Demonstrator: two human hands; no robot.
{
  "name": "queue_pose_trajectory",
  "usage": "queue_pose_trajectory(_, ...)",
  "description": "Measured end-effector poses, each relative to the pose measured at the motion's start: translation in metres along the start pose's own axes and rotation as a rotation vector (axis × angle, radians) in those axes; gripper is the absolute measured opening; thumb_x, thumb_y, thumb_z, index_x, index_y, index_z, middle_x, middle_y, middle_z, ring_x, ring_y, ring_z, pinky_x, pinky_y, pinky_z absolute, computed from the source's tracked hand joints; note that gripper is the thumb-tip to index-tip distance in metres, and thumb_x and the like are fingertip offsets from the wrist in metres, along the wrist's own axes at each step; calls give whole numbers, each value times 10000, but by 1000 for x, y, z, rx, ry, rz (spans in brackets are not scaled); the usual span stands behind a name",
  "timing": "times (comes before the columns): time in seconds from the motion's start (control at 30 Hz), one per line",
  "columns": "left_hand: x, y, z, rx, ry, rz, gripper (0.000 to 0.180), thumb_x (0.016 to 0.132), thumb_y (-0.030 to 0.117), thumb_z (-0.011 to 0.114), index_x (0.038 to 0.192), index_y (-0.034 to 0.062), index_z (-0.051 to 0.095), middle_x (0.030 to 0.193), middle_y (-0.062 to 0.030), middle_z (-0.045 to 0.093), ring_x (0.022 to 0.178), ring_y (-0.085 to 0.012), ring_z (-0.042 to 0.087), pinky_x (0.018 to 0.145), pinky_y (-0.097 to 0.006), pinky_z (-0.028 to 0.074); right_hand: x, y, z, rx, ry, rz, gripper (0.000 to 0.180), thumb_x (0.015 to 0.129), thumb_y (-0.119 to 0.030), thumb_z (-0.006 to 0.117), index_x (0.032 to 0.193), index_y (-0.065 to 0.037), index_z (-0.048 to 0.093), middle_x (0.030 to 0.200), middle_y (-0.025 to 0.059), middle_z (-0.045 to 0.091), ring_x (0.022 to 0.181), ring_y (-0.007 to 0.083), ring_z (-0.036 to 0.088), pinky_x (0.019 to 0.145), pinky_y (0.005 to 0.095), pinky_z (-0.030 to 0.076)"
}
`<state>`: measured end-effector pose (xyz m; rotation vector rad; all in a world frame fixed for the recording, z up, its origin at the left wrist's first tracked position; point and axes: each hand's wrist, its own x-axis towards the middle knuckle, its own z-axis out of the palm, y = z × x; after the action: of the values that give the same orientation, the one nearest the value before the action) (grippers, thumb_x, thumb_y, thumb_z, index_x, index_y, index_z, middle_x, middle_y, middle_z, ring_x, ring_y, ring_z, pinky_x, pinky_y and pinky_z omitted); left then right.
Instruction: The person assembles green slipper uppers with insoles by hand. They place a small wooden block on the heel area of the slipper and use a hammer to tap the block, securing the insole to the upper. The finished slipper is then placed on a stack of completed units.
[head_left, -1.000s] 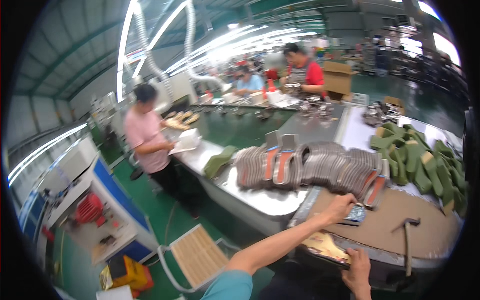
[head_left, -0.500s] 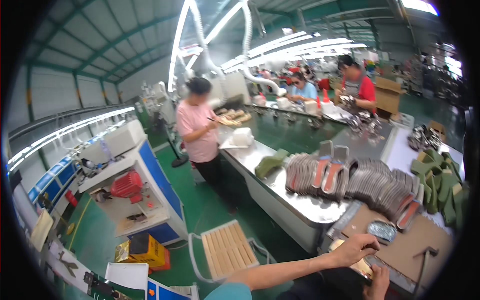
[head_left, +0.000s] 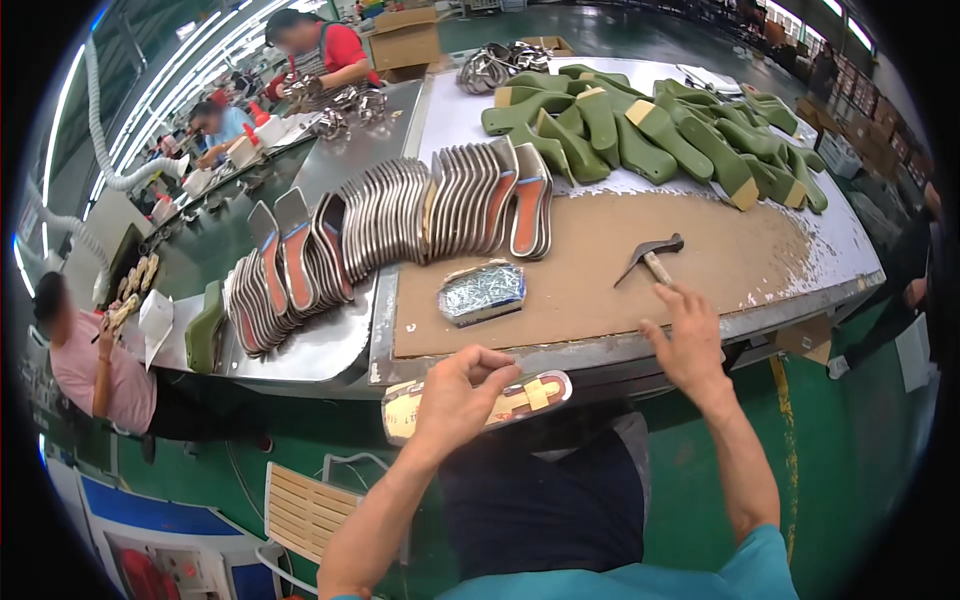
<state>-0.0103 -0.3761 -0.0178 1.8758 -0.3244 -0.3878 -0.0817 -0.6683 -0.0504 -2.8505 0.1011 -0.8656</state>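
Observation:
My left hand is closed on a shoe-sole-shaped piece with pale yellow strips across it and a rim that shines. It hangs just off the table's front edge. My right hand is over that edge with its fingers apart and nothing in them. Its fingertips are close to the wooden handle of a hammer, whose dark head lies farther from me; whether they touch it I cannot tell. Left of the hammer, a small block wrapped in shiny film rests on the brown board.
Curved sole-shaped metal plates, some with orange faces, stand in a long row at left. Green shoe lasts are heaped at the back right. A slatted wooden seat stands at lower left. A person in pink works at the far left.
The view has swung to the right and down over the table. My right hand has come off the sole-shaped piece and moved toward the hammer. My left hand still has the piece.

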Motion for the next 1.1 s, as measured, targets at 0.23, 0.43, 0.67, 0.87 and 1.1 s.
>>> queue_pose_trajectory(0.23, 0, 16, 20, 481, -73, -9, 191, 829, 233, 671, 917, 68, 716, 923, -85, 708, 828, -210, 673, 773, -333, 495, 3, 40, 11, -19, -371, 290, 382, 884, -57, 524, 1263, -102, 515, 1037, 193, 561, 910, 375, 575, 815, 460, 471)
queue_pose_trajectory(0.43, 2, 10, 23, 536, -38, 95, 169, 811, 255, 680, 893, 114, 727, 948, -59, 705, 855, -268, 658, 779, -368, 489, -23, 24, -10, 486, -117, 322, 440, 938, -25, 479, 1370, -70, 411, 869, 194, 568, 734, 293, 578, 688, 384, 464)
queue_pose_trajectory(0.67, 4, 5, 26, 561, -51, 241, 150, 795, 247, 702, 871, 122, 736, 974, -45, 705, 864, -264, 658, 770, -366, 493, -57, -25, -59, 766, -300, 253, 442, 939, -32, 507, 1371, -50, 412, 776, 84, 601, 612, 105, 517, 577, 254, 443)
queue_pose_trajectory(0.87, 2, 3, 25, 516, -44, 221, 154, 780, 253, 713, 865, 127, 738, 966, -57, 705, 837, -261, 662, 729, -346, 494, -54, -36, -93, 889, -38, -45, 422, 917, -41, 564, 1318, 12, 442, 801, 111, 636, 534, 86, 508, 482, 237, 428)
queue_pose_trajectory(1.1, 3, 14, 25, 597, -104, 161, 220, 766, 294, 727, 894, 115, 726, 883, -79, 696, 793, -272, 659, 714, -349, 495, -35, -59, -96, 675, -402, -36, 440, 869, 11, 610, 1291, -53, 501, 930, 177, 670, 668, 212, 653, 593, 306, 518)
